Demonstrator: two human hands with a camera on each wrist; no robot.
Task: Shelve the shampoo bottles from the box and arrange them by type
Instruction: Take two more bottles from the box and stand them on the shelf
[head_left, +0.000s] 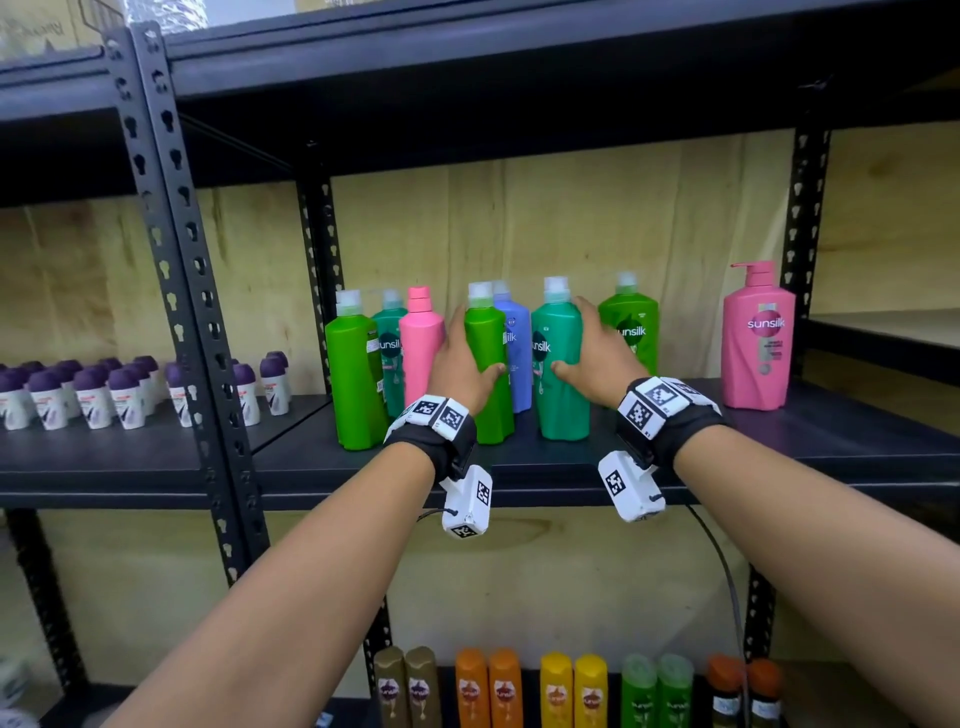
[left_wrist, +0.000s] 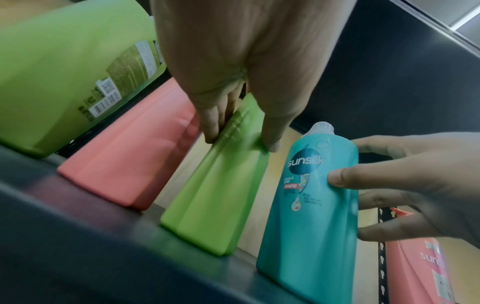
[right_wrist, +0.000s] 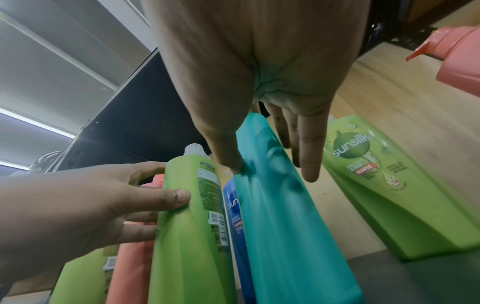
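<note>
I face a black metal rack (head_left: 171, 249) backed by plywood; its middle shelf (head_left: 779, 441) carries the shampoo bottles in a loose row. My left hand (head_left: 462, 364) grasps a green bottle (head_left: 488, 364), thumb across the front and fingers round its left side; the left wrist view shows the fingertips (left_wrist: 211, 127) pressed on its edge. My right hand (head_left: 597, 358) grasps a teal bottle (head_left: 558, 364), thumb on the front and fingers down its right side. Both bottles stand upright on the shelf near its front edge, just beside each other, with a blue bottle (head_left: 517, 343) behind and between them. To the left stand a second green bottle (head_left: 353, 379), a second teal bottle (head_left: 389, 348) behind it, and a pink bottle (head_left: 421, 343) touching the back of my left hand. To the right, a third green bottle (head_left: 631, 327) stands behind my right hand, and a pink pump bottle (head_left: 758, 343) stands well apart near the right post. The adjoining shelf on the left holds rows of small white roll-ons (head_left: 124, 389) with purple caps. The lower shelf holds paired smaller bottles (head_left: 571, 686) in brown, orange, yellow, green and dark tones.
</note>
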